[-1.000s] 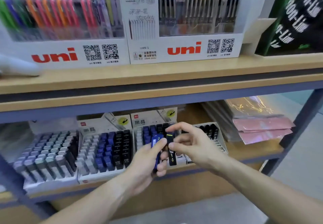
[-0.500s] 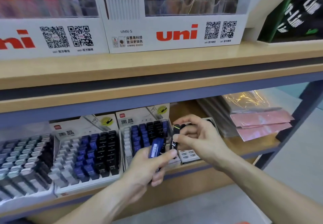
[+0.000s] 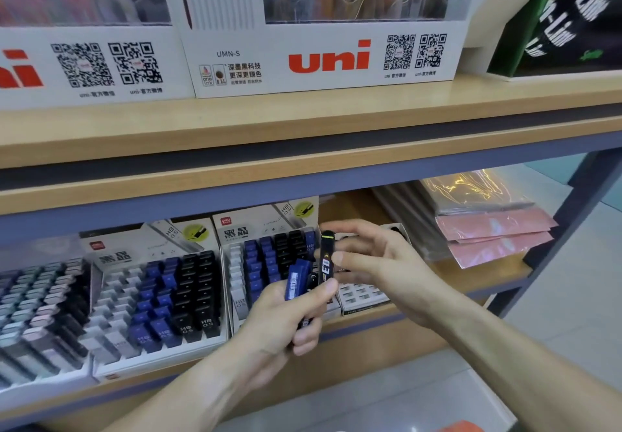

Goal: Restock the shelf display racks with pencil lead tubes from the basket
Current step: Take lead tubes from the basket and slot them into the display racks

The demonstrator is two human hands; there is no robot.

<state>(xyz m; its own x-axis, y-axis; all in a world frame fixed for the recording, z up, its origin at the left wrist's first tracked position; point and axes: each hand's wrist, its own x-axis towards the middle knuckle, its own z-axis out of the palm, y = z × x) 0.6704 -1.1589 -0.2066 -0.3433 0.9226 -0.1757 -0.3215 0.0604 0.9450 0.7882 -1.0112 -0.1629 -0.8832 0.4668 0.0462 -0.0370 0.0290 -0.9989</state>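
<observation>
My left hand point(image 3: 282, 317) grips a small bunch of lead tubes, a blue tube point(image 3: 297, 279) sticking up on top. My right hand point(image 3: 377, 263) pinches a black lead tube with a yellow band point(image 3: 326, 256), held upright just right of the bunch. Both hands hover in front of the lower shelf. Behind them stands a white display rack point(image 3: 235, 283) with blue and black tubes. A low white rack point(image 3: 361, 297) lies under my right hand, mostly hidden. The basket is out of view.
Two more racks point(image 3: 158, 297) of grey, blue and black tubes fill the lower shelf on the left. Pink and clear packets point(image 3: 488, 233) lie at its right end. White "uni" pen boxes point(image 3: 323, 57) stand on the upper wooden shelf point(image 3: 303, 121). A blue shelf post point(image 3: 579, 216) rises at right.
The view has shifted right and slightly down. My right hand has drawn the black tube up and away from the bunch in my left hand.
</observation>
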